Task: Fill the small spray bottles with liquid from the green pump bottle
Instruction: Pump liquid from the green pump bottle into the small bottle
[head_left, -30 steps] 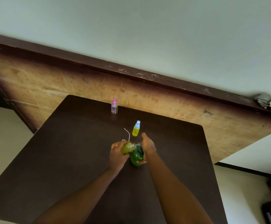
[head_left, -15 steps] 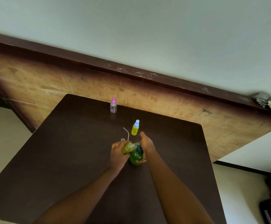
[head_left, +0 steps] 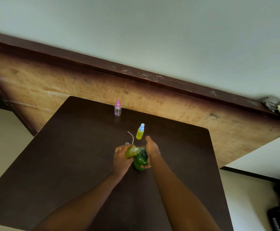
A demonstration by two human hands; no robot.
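Filling in progress

Left hand [head_left: 121,157] is gripping the small bottle [head_left: 131,151], tilted, mouth at the spout. Green pump bottle [head_left: 140,162] is standing on the table [head_left: 69,155]. Right hand [head_left: 151,149] is curling round its pump; advise slow strokes, keeping the mouth aligned.

a: what's on the head view?
b: i see the left hand [head_left: 121,157] holding an uncapped bottle [head_left: 131,151] tilted, neck at the top of the green bottle [head_left: 140,162]; the right hand [head_left: 151,148] grips that one.
a: others?
b: blue-capped bottle [head_left: 140,132] upright just past the hands, pink-capped one [head_left: 117,109] near the table [head_left: 69,155] far edge.
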